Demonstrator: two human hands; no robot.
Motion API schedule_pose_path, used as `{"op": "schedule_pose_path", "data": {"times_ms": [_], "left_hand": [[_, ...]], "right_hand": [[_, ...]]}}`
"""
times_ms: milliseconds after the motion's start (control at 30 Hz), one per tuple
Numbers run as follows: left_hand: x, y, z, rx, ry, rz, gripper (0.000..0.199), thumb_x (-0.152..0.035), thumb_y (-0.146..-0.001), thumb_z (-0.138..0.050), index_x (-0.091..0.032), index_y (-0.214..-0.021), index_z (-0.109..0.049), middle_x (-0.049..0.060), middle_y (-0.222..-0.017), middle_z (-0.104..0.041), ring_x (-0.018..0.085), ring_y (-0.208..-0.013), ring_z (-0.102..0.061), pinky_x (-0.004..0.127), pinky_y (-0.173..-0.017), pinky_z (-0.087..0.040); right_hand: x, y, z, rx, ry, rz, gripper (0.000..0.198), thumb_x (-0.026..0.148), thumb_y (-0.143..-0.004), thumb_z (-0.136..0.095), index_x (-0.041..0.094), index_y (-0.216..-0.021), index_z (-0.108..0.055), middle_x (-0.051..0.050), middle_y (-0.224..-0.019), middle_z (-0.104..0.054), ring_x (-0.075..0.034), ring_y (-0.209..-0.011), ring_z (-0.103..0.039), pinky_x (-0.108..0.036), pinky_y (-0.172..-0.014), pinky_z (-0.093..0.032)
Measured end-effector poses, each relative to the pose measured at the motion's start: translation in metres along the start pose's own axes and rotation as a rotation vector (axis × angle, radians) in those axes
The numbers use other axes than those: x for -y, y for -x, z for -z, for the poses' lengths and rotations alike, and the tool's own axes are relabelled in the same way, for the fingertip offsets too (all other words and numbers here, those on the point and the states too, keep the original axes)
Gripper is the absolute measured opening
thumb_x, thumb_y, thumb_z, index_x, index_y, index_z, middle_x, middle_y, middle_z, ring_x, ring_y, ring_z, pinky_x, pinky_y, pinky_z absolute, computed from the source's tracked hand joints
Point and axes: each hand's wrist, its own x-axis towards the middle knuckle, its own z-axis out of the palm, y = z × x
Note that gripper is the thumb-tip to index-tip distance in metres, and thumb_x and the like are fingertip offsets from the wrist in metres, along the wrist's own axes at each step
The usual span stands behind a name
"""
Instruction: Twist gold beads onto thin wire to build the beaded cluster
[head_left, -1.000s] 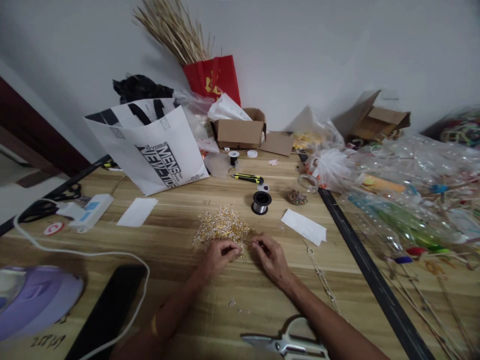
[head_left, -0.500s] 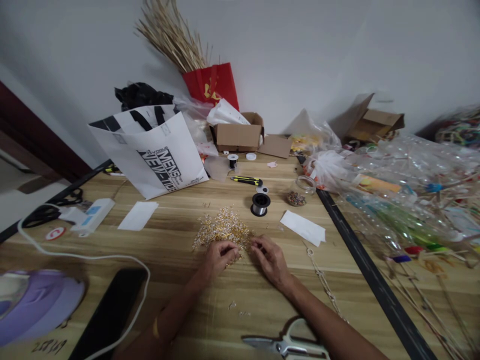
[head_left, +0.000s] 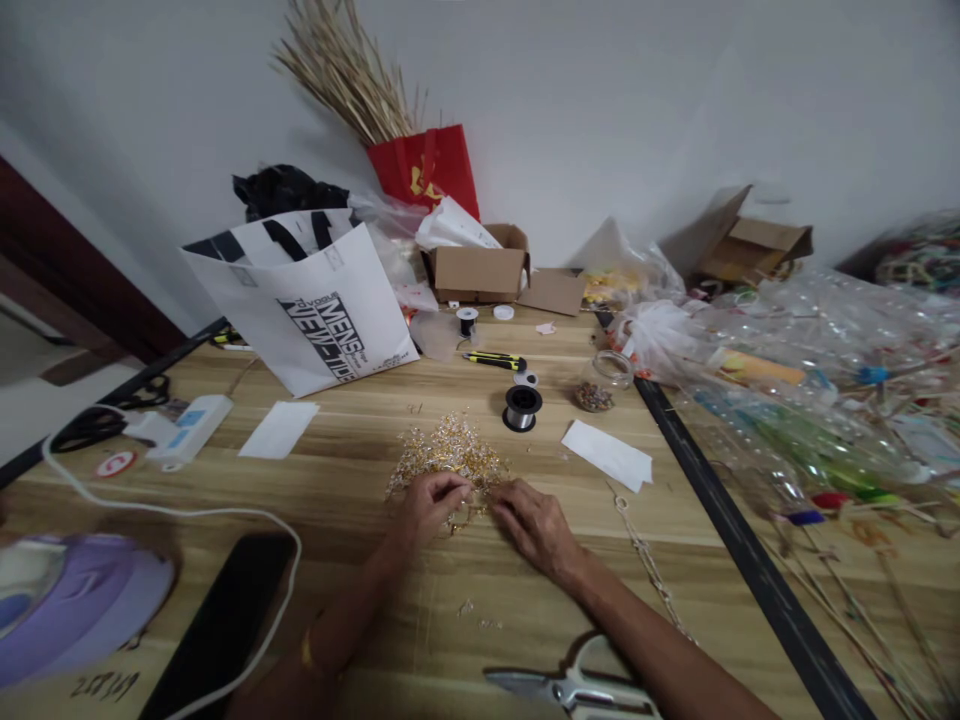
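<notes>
A sparkling cluster of gold and clear beads on fine wire [head_left: 450, 450] lies in the middle of the wood-grain table [head_left: 420, 630]. At its near edge, my left hand [head_left: 429, 505] pinches a strand of this beaded wire between thumb and fingers. A short gold loop of it hangs just below the fingertips. My right hand [head_left: 532, 525] is closed at the cluster's right side, fingers bent and pressed together. Whatever its fingertips hold is too small to make out. Behind the cluster stands a black spool of silvery wire [head_left: 521, 408].
Scissors [head_left: 577, 685] lie near my right forearm, with a few loose clear beads [head_left: 466, 607] beside them. A twisted beaded strand [head_left: 649, 565] is further right. Farther back are a yellow-black cutter [head_left: 495, 360] and a glass jar [head_left: 596, 390]. A white cable [head_left: 187, 513] crosses the left side.
My right hand has shifted slightly left, closer to my left hand. My left hand has risen a little, and more of the gold loop shows below it.
</notes>
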Motion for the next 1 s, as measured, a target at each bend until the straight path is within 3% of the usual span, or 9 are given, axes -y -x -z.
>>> {"op": "schedule_pose_path", "data": {"times_ms": [200, 300, 667, 867, 1000], "left_hand": [[-0.006, 0.001, 0.003, 0.010, -0.023, 0.003, 0.023, -0.034, -0.073, -0.058, -0.013, -0.070, -0.066, 0.002, -0.062, -0.064, 0.012, -0.057, -0.053, 0.021, -0.055, -0.041], [-0.007, 0.002, 0.001, 0.018, -0.011, 0.001, 0.021, -0.033, -0.072, -0.058, -0.013, -0.070, -0.066, 0.002, -0.063, -0.064, 0.013, -0.058, -0.054, 0.021, -0.057, -0.042], [0.000, 0.006, -0.015, 0.156, -0.101, -0.132, 0.016, -0.022, -0.073, -0.054, -0.013, -0.069, -0.067, 0.003, -0.065, -0.064, 0.014, -0.062, -0.054, 0.022, -0.060, -0.040], [0.001, 0.008, -0.017, 0.188, -0.098, -0.089, 0.015, -0.022, -0.072, -0.056, -0.013, -0.064, -0.064, 0.000, -0.058, -0.060, 0.012, -0.058, -0.050, 0.021, -0.056, -0.037], [0.011, 0.006, -0.019, 0.209, -0.050, -0.045, 0.012, -0.022, -0.070, -0.059, -0.013, -0.067, -0.066, 0.001, -0.063, -0.064, 0.013, -0.060, -0.054, 0.021, -0.058, -0.040]], "right_hand": [[-0.001, 0.003, -0.001, 0.103, 0.202, 0.095, 0.019, 0.016, -0.094, -0.038, 0.016, -0.093, -0.057, -0.007, -0.083, -0.060, -0.014, -0.070, -0.058, -0.023, -0.060, -0.046], [0.003, 0.003, 0.001, 0.087, 0.246, 0.151, 0.018, 0.015, -0.093, -0.039, 0.015, -0.095, -0.056, -0.008, -0.083, -0.060, -0.015, -0.071, -0.058, -0.023, -0.058, -0.046], [0.008, 0.002, 0.005, 0.050, 0.229, 0.222, 0.020, 0.012, -0.091, -0.038, 0.013, -0.105, -0.052, -0.018, -0.113, -0.057, -0.020, -0.100, -0.059, -0.026, -0.069, -0.052], [0.005, 0.001, 0.003, 0.070, 0.219, 0.187, 0.018, 0.017, -0.093, -0.038, 0.016, -0.103, -0.053, -0.009, -0.084, -0.061, -0.017, -0.073, -0.058, -0.025, -0.060, -0.048], [0.003, 0.003, 0.000, 0.070, 0.221, 0.135, 0.020, 0.017, -0.094, -0.033, 0.016, -0.095, -0.053, -0.006, -0.076, -0.058, -0.016, -0.068, -0.054, -0.025, -0.057, -0.045]]}}
